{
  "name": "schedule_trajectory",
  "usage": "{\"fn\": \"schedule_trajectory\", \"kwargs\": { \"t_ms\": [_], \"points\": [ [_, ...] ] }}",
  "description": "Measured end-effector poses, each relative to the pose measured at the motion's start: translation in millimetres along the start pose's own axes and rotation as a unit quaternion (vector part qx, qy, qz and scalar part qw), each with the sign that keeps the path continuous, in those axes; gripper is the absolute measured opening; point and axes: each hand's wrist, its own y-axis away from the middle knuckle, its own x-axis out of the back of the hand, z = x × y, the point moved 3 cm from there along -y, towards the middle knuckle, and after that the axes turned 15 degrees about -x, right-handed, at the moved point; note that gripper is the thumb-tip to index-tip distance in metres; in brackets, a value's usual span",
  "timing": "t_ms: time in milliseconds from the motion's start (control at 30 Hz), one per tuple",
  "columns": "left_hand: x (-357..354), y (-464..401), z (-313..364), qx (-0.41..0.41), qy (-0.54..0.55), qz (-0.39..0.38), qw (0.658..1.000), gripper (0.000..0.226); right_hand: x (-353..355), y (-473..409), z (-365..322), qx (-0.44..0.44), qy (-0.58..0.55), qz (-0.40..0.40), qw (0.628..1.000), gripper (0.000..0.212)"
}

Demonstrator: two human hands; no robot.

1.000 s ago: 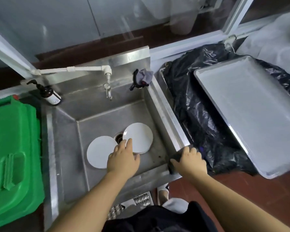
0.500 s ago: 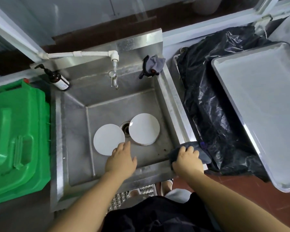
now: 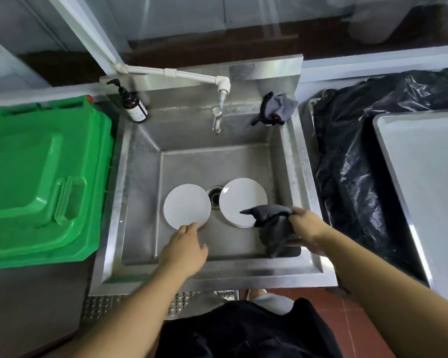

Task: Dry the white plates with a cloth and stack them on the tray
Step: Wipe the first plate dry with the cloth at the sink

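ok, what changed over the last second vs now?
The right hand lifted the dark cloth off the sink's front corner and brought it over the basin, beside the right plates. The left hand shifted to the near rim of the left plate. Plates, sink and tray unchanged.

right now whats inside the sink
Two piles of white plates: the left pile and the right pile flank the drain. The right hand holds a dark cloth over the right pile's near edge, hiding the sink floor beneath.
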Motion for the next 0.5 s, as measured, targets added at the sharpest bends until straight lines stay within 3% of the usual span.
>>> {"fn": "schedule_trajectory", "kwargs": {
  "t_ms": [67, 167, 267, 367, 433, 500],
  "points": [
    [3.1, -2.4, -11.2, 0.003, 0.006, -0.004, 1.0, 0.063, -13.3, -4.4, -4.6, -0.031, -0.137, -0.058, 0.988, 0.034],
    [9.2, -7.1, -30.3, 0.01, 0.01, -0.014, 1.0, 0.058, -37.3, -17.0, -6.9, -0.079, -0.296, -0.139, 0.942, 0.042],
    [13.4, -11.2, -55.4, 0.014, 0.026, -0.024, 0.999, 0.055, -60.8, -28.6, -8.5, -0.073, -0.354, -0.201, 0.91, 0.048],
    [14.7, -17.7, -83.6, 0.023, 0.04, -0.036, 0.998, 0.056, -80.7, -41.2, -12.6, -0.046, -0.316, -0.184, 0.93, 0.044],
    [12.5, -24.5, -102.8, 0.033, 0.048, -0.048, 0.997, 0.059, -91.9, -54.7, -11.0, -0.056, -0.293, -0.135, 0.945, 0.054],
    [7.7, -33.8, -122.0, 0.046, 0.06, -0.061, 0.995, 0.062, -100.8, -68.6, -9.0, -0.062, -0.284, -0.079, 0.953, 0.049]
  ]
}}
